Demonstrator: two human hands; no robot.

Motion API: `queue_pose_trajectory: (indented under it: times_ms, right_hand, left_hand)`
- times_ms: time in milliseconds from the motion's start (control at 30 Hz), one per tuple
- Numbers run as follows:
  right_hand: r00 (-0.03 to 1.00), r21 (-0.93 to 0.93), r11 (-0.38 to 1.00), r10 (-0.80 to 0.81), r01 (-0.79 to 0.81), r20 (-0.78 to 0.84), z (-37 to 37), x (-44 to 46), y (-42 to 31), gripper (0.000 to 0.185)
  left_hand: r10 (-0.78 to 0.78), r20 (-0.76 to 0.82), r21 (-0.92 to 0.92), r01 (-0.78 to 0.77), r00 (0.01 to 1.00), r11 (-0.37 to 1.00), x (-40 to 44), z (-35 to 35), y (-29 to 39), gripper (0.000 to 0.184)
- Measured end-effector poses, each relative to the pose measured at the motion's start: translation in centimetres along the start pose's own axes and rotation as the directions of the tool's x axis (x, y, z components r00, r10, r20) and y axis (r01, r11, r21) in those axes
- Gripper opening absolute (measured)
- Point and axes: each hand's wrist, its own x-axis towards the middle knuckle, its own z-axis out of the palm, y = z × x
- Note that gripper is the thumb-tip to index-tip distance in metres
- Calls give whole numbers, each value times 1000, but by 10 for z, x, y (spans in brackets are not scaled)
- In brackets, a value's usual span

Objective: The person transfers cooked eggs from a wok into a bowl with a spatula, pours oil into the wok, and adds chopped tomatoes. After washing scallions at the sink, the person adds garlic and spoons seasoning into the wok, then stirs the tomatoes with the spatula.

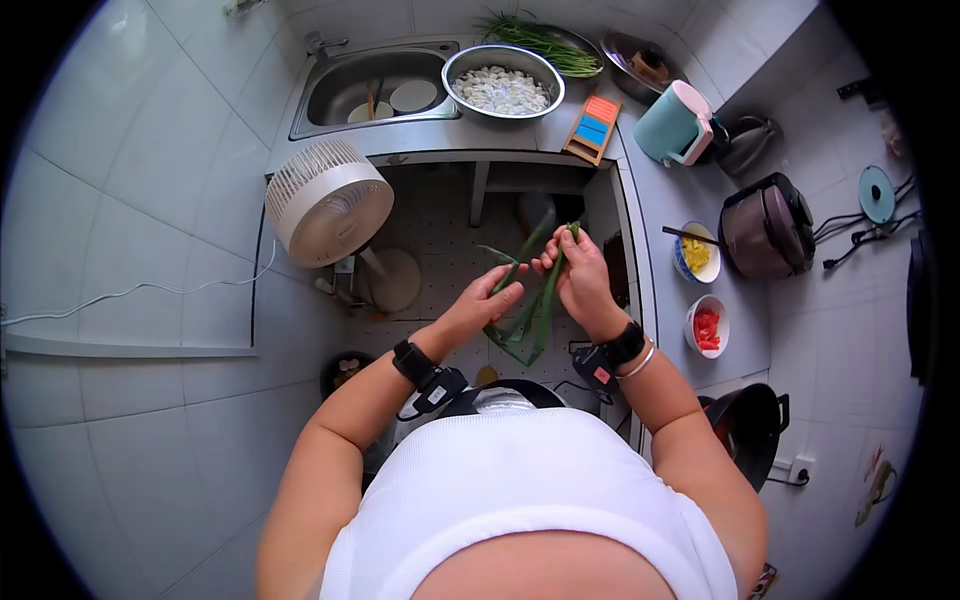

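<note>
Long green leafy stalks (545, 315) hang folded between my two hands, above the floor in front of me. My left hand (482, 303) is closed round part of them, with the thumb over the leaves. Higher and to the right, my right hand (580, 272) pinches the stalks near one end with its fingertips. Loose leaf ends stick up between the hands and droop below them. Both wrists wear black straps with small devices.
A white fan (330, 203) stands at the left. On the back counter are a sink (330, 105), a steel bowl of pale pieces (460, 95), greens and a grater (590, 130). The right counter holds a kettle (665, 120), two small bowls and a cooker (762, 235).
</note>
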Motion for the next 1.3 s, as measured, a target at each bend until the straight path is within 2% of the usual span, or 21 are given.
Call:
queue_pose_trajectory:
  times_ms: [33,100,167,233,267,333,367,467,567,633,667,767,867,900,967,1000,1033,1100,1167,1233,1300]
  right_hand:
    - [999,23,999,-25,25,39,7,20,-1,14]
    - [989,88,995,-48,36,137,21,61,-4,12]
    - [983,100,994,-51,34,177,44,96,-15,12]
    - [965,76,996,-70,53,253,61,139,-29,10]
    - [951,-26,997,-68,79,302,68,159,-38,10]
    - [919,-210,961,-90,182,384,83,205,-50,13]
    - [908,-214,959,-86,188,410,92,227,-55,13]
    - [893,-314,945,215,-88,396,123,271,-67,15]
    - [900,-379,909,304,-175,313,157,313,-66,14]
    - [864,-442,872,377,-210,333,180,341,-72,12]
    - [817,-523,821,453,-226,357,190,357,-74,13]
    - [730,-648,728,566,-224,384,227,404,-68,15]
    - [655,-786,611,558,92,510,246,480,-36,23]
    - [629,-784,612,572,99,526,255,498,-31,23]
    - [595,-890,455,714,8,370,274,535,-20,26]
    - [496,-906,423,783,17,375,278,565,-12,25]
    - [482,-902,430,787,19,386,288,585,0,25]
    - [690,-809,519,693,-277,208,307,622,29,26]
    - [692,-781,558,682,-280,239,323,670,58,36]
    - [742,-579,723,609,-376,279,342,699,77,46]
    - [725,-570,728,618,-380,305,358,717,93,53]
  left_hand:
    - [8,-17,-8,-8,1000,1000,13,4,8,39]
    - [236,-15,401,-211,972,892,37,2,24,39]
    - [77,-107,269,-46,991,962,57,-11,52,31]
    - [138,-153,-17,-142,979,990,83,-34,68,22]
    - [143,-168,-15,-148,975,989,91,-43,76,22]
    - [141,-208,-379,-213,968,901,106,-58,110,18]
    - [164,-224,-372,-240,961,896,113,-68,128,18]
    - [122,-281,-461,-246,952,853,129,-94,154,22]
    - [144,-491,-352,-347,859,870,154,-122,167,27]
    - [162,-739,-188,-431,654,883,162,-131,188,30]
    - [188,-753,-162,-454,631,876,166,-132,201,26]
    - [156,-706,-238,-439,690,866,192,-174,220,21]
    - [57,-803,-251,-424,593,870,220,-218,237,15]
    - [34,-822,-249,-413,569,876,229,-232,241,14]
    - [-17,-872,-269,-450,489,852,246,-262,247,11]
    - [-86,-884,-334,-492,460,804,254,-284,247,10]
    - [-155,-888,-391,-533,433,750,261,-304,246,9]
    - [-164,-912,-374,-595,377,711,269,-337,243,8]
    - [-263,-914,-403,-626,308,667,267,-361,242,7]
    - [-235,-921,-382,-603,310,700,258,-376,246,5]
    - [-264,-896,-428,-536,357,728,250,-390,252,5]
